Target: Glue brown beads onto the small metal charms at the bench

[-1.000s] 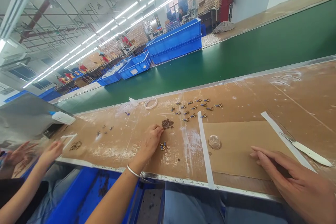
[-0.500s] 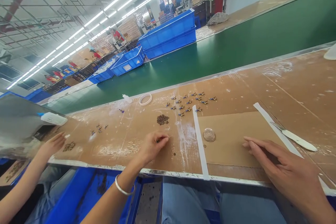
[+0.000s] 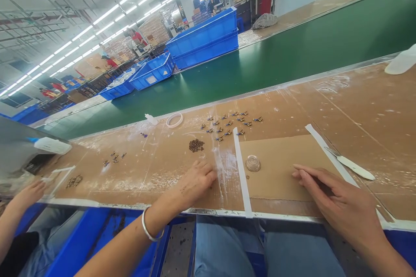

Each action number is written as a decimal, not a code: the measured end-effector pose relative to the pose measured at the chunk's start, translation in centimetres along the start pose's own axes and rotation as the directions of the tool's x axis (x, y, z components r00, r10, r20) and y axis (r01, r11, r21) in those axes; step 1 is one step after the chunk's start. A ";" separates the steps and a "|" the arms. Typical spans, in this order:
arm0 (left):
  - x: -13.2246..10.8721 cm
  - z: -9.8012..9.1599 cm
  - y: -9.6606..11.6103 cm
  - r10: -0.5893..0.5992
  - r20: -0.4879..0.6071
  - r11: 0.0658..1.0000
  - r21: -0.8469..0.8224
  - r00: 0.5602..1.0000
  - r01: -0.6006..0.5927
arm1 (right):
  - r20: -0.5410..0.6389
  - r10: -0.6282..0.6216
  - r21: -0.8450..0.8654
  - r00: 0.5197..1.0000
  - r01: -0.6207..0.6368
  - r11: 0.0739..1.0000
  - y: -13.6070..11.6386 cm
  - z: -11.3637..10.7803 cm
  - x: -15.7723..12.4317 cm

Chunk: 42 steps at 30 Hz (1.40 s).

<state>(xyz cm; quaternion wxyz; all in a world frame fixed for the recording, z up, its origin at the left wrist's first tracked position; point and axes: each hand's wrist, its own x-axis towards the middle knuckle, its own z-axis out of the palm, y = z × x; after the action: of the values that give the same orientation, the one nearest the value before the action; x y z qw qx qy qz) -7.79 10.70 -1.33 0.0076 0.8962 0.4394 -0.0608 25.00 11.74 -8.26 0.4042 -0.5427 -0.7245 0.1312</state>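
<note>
My left hand [image 3: 198, 181] rests knuckles-up on the brown bench top [image 3: 146, 169], fingers curled together near the front edge; whatever is under them is hidden. Just beyond it lies a small pile of dark brown pieces [image 3: 196, 145]. Farther back, several small blue-and-gold pieces [image 3: 230, 124] lie in rows. My right hand [image 3: 334, 199] lies flat with fingers stretched out on a loose cardboard sheet [image 3: 279, 156], holding nothing. A small clear round dish [image 3: 252, 163] sits on that sheet between my hands.
A white tape strip [image 3: 241, 173] runs beside the sheet. A white-handled knife [image 3: 349, 163] lies right of my right hand. A tape ring [image 3: 174, 120] lies at the back edge. A co-worker's hand [image 3: 27, 194] is at far left. Behind run a green conveyor belt [image 3: 276, 65] and blue crates [image 3: 204, 43].
My left hand drew back from the brown pile toward the front edge, closing over a small blue piece that no longer shows. The co-worker's hand pulled back. My right hand stayed flat.
</note>
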 end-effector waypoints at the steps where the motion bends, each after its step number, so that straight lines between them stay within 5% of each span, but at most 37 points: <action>1: -0.2 0.1 0.2 0.011 -0.009 0.999 0.044 1.000 -0.010 | -0.006 0.012 0.006 1.000 -0.012 1.000 -0.1 0.0 0.0; 5: -1.0 1.4 0.9 0.000 -0.135 0.995 0.102 0.991 0.014 | -0.027 0.073 0.022 0.997 -0.073 0.997 -0.5 0.0 0.0; 8: -1.1 2.3 0.9 -0.133 -0.239 0.990 -0.086 0.962 0.115 | -0.019 0.067 0.015 0.998 -0.067 0.998 -0.6 -0.1 0.1; 13: -0.5 1.6 0.1 -0.362 -0.081 0.889 -0.332 0.929 0.317 | -0.023 0.052 -0.023 0.998 -0.053 0.998 -0.2 0.0 0.0; 17: -0.3 1.1 -0.3 -0.357 -0.004 0.895 -0.289 0.934 0.340 | -0.066 0.072 -0.027 0.995 -0.074 0.997 0.4 0.5 -0.2; 22: -0.3 1.9 0.1 -0.293 -0.075 0.954 -0.086 0.953 0.287 | -0.048 0.072 0.000 0.996 -0.073 0.997 -0.3 0.1 0.1; 26: -0.6 2.3 0.2 -0.277 -0.124 0.957 -0.124 0.953 0.262 | -0.073 0.040 -0.042 0.997 -0.043 0.998 -1.0 -0.2 0.5; 29: -1.6 2.2 -0.2 -0.344 -0.219 0.935 -0.172 0.913 0.311 | -0.077 0.027 -0.053 0.997 -0.031 0.998 -1.1 -0.3 0.6; 34: -4.9 2.6 -1.2 -0.519 -0.375 0.854 -0.257 0.768 0.452 | -0.055 0.060 -0.051 0.997 -0.063 0.997 -1.1 -0.4 0.4; 37: -6.4 3.6 -1.4 -0.625 -0.345 0.775 -0.380 0.700 0.505 | -0.040 0.082 -0.044 0.996 -0.084 0.996 -0.9 -0.4 0.2; 42: -7.0 4.8 -1.5 -0.700 -0.245 0.681 -0.512 0.671 0.524 | -0.030 0.112 -0.039 0.993 -0.114 0.993 0.0 0.0 -0.3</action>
<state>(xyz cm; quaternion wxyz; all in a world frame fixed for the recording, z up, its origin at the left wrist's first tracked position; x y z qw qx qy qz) -13.74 5.82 -5.25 0.0738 0.6592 0.7132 0.2266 25.02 11.42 -8.39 0.3951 -0.5928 -0.6894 0.1315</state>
